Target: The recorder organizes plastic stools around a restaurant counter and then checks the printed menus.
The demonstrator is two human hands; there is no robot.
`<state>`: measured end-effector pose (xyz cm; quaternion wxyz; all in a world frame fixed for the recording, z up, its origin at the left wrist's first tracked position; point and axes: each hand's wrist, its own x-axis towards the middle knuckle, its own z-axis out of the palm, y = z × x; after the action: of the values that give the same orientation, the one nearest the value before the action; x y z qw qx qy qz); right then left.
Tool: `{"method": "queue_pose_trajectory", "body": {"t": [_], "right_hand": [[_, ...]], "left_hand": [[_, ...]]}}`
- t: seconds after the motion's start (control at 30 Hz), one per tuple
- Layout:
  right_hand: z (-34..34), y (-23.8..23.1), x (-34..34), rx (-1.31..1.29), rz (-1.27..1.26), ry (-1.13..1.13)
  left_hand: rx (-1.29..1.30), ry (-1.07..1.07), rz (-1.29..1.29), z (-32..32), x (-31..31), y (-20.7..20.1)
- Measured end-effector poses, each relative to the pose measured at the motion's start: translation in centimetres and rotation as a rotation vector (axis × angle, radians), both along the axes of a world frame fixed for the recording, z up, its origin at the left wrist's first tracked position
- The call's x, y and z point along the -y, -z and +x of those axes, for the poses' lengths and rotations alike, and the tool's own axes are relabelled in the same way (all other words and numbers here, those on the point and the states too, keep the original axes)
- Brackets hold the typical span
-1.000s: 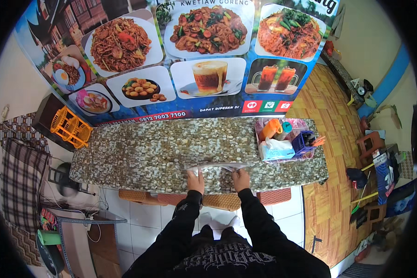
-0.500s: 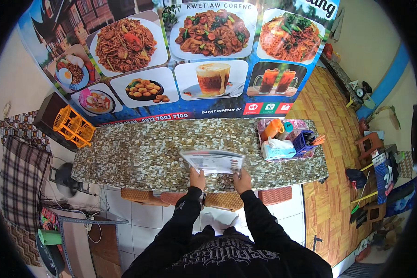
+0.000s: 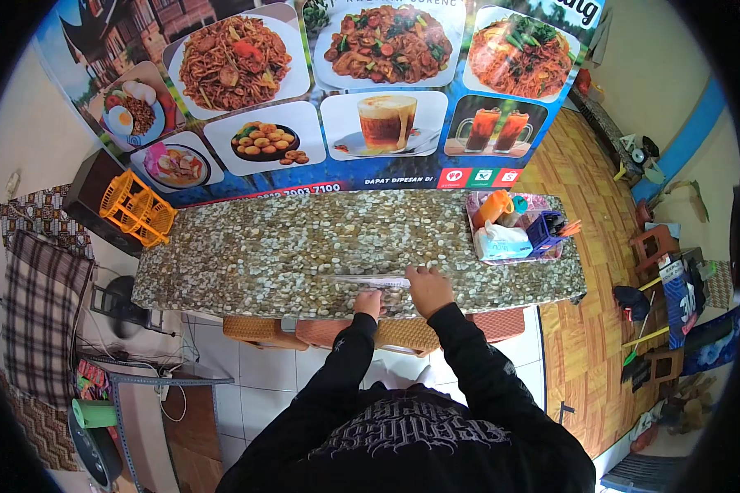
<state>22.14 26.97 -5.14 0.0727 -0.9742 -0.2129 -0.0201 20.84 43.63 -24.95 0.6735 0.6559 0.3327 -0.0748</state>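
A thin stack of menu sheets [image 3: 370, 280] stands nearly edge-on above the pebble-patterned table [image 3: 247, 251], near its front edge. My right hand [image 3: 430, 291] grips its right end, fingers bent over the top. Below the lower edge, my left hand [image 3: 369, 303] is closed on the sheets near their middle, with its fingertips partly hidden. Seen this way, the printed faces hardly show.
At the table's right end a pink tray [image 3: 510, 260] holds a tissue pack [image 3: 501, 242], an orange bottle [image 3: 492, 209] and a blue utensil basket [image 3: 544, 233]. An orange plastic rack [image 3: 137, 210] stands at the left end. Stools [image 3: 403, 335] sit under the front edge; a food banner [image 3: 329, 177] rises behind.
The menu sheets have turned from showing their printed face to nearly edge-on. My right hand has moved up over their right end, and my left hand has shifted right, closer to it.
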Motion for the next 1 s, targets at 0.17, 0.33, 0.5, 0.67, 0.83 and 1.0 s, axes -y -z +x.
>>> {"method": "queue_pose_trajectory", "body": {"t": [0.17,0.33,0.5,0.67,0.83,1.0], "right_hand": [[0.1,-0.5,-0.7,-0.049,0.012,-0.023],[-0.8,0.4,-0.7,-0.021,0.008,-0.005],[-1.5,0.0,0.4,0.021,0.088,0.019],[-2.9,-3.4,-1.7,-0.144,0.334,-0.009],[-5.5,-4.0,3.6,-0.185,0.735,0.139],[-6.9,-4.3,3.4,-0.336,1.017,0.120]], "left_hand": [[-0.034,-0.084,-0.391,-1.8,-0.1,-0.8],[-0.058,0.007,-0.483,-2.3,-0.5,-1.1],[-0.098,0.041,-0.412,-1.8,-0.1,-1.2],[0.240,-0.030,-0.159,-1.4,-3.7,0.8],[0.267,0.010,-0.569,-4.3,-1.4,-11.0],[0.570,0.064,-0.368,-7.2,-4.0,-13.4]]}}
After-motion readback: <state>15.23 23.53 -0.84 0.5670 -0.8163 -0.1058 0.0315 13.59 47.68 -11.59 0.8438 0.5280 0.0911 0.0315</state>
